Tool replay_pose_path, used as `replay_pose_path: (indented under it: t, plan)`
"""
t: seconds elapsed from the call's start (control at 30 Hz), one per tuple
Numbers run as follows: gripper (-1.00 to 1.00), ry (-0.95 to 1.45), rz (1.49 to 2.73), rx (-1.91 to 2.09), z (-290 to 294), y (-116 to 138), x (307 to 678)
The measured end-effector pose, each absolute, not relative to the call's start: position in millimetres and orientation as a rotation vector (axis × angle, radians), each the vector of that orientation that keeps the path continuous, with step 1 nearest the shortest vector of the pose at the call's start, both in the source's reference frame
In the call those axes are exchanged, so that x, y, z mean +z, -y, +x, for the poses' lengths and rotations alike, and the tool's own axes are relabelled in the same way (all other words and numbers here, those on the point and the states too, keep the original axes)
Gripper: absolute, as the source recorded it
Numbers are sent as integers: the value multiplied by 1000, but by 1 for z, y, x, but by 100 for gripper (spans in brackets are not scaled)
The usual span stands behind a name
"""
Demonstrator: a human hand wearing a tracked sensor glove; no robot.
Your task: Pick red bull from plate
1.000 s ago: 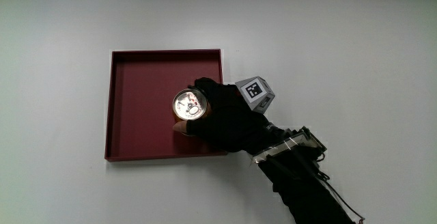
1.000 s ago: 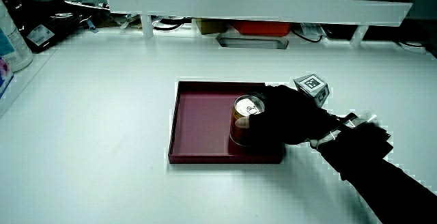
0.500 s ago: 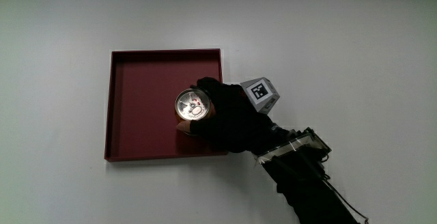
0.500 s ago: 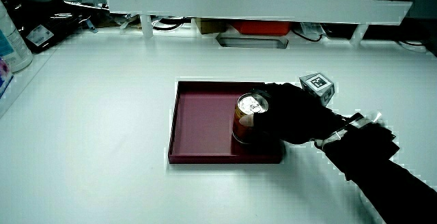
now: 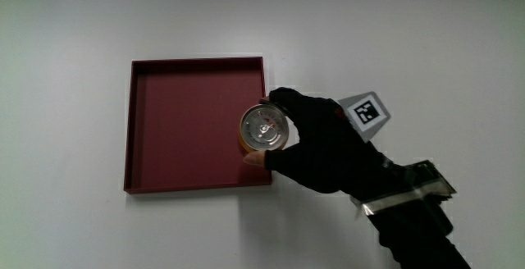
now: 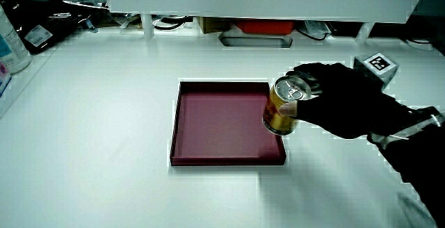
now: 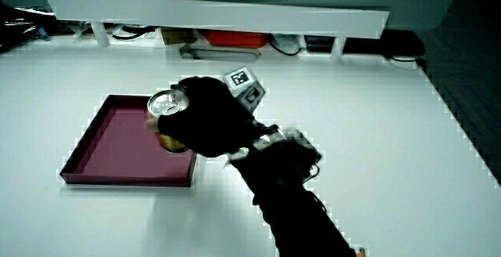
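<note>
A black-sleeved forearm (image 5: 410,220) reaches in from the person's edge of a white table (image 5: 74,220), ending in the gloved hand (image 5: 324,142), whose fingers are wrapped around a Red Bull can (image 5: 264,128). The can is held clear of the dark red square plate (image 5: 176,129), above the plate's rim at about three o'clock from the plate's centre in the main view, its silver top facing up. In a side view the can (image 6: 281,108) shows a gold body and hangs slightly tilted over the plate's corner (image 6: 221,124), with the hand (image 6: 344,103) gripping it from the side. In both side views the can is plainly off the plate's floor, the fingers (image 7: 182,120) closed about its upper half and the plate (image 7: 117,143) lying under it. The small patterned cube (image 5: 365,111) sits on the back of the hand, at roughly two o'clock from the knuckles. Farthest from the person, a low white partition (image 6: 257,4) runs along the table's edge, with cables and a red object (image 6: 261,28) seen under it.
</note>
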State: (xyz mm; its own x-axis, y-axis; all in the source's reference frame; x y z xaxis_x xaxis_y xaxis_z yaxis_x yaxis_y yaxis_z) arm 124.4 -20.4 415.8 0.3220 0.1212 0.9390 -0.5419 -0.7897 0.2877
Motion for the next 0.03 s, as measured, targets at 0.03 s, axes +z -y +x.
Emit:
replay_pose_path:
  t: [0.03]
  plan:
    - [100, 322, 2009, 1490, 128, 18, 407]
